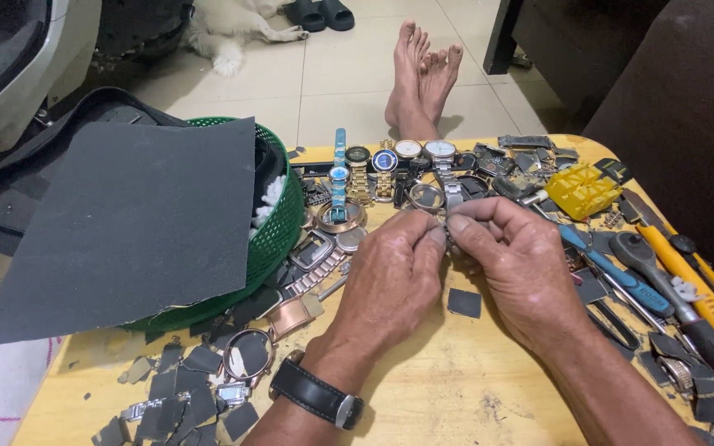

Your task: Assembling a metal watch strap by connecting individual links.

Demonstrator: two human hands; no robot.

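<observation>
Grip: left hand (394, 268) and right hand (516, 263) meet fingertip to fingertip, both pinching a small metal watch part (448, 237), mostly hidden between them.
Just beyond the grip: a row of wristwatches (390, 161) lies on the wooden table (448, 388).
Below the grip: a small dark square scrap (464, 303).
Right of the grip: a yellow tool (582, 190), a blue-handled screwdriver (621, 277).
Left of the grip: a green basket (278, 227) under a grey sandpaper sheet (134, 223).
Left wrist: black-strapped watch (317, 395).
</observation>
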